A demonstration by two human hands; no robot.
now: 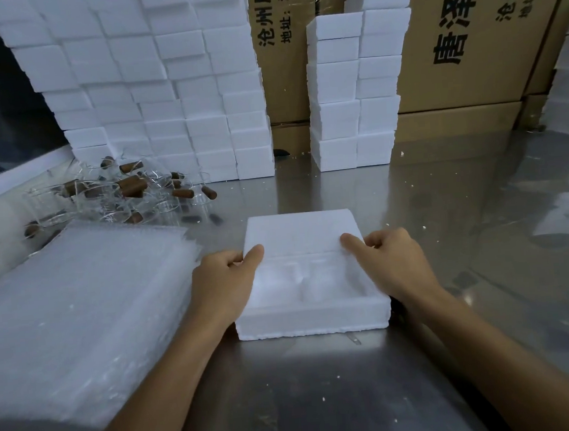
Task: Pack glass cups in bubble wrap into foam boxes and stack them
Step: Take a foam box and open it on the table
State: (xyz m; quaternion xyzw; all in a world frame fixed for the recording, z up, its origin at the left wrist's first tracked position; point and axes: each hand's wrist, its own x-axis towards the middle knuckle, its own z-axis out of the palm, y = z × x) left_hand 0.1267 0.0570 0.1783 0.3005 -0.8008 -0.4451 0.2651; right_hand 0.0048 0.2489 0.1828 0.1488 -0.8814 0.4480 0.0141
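A white foam box (311, 319) sits on the steel table in front of me, its near half uncovered and showing bubble-wrapped contents (302, 275) inside. A white foam lid (300, 233) covers the far half. My left hand (225, 282) grips the lid's left edge, thumb on top. My right hand (388, 263) grips the lid's right edge the same way. A pile of glass cups with brown wooden handles (130, 194) lies at the left rear. A thick stack of bubble wrap sheets (78, 309) lies to the left of the box.
A tall wall of stacked foam boxes (148, 89) stands at the back left, and a narrower double stack (352, 99) at the back centre. Printed cardboard cartons (467, 44) stand behind them. Foam crumbs dot the steel table (361, 397).
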